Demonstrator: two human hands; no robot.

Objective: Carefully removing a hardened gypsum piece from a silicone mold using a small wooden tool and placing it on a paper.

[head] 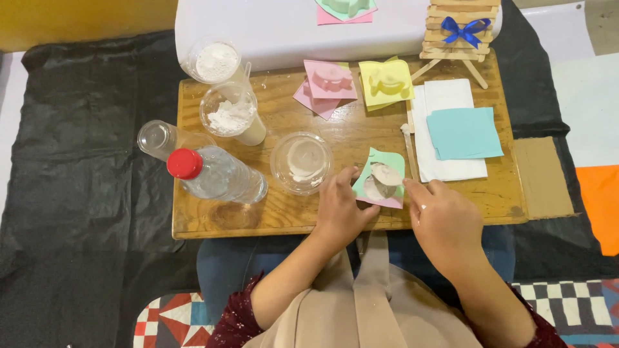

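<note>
Head view: green mould (380,179) between hands

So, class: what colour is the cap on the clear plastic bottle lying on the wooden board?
Red. The bottle cap shows clearly in the head view, left of both hands.

Colours and patterns:
- mould (382,178): pale green, off-white filling
- water bottle (216,173): clear, red cap
- paper square (463,133): light blue
- ribbon bow (465,29): royal blue
- cast shapes: pink (330,78), yellow (387,82)
- low table (509,193): honey-brown wood
- floor cloth (77,225): black
- mat (171,321): red, white and navy triangles
</note>
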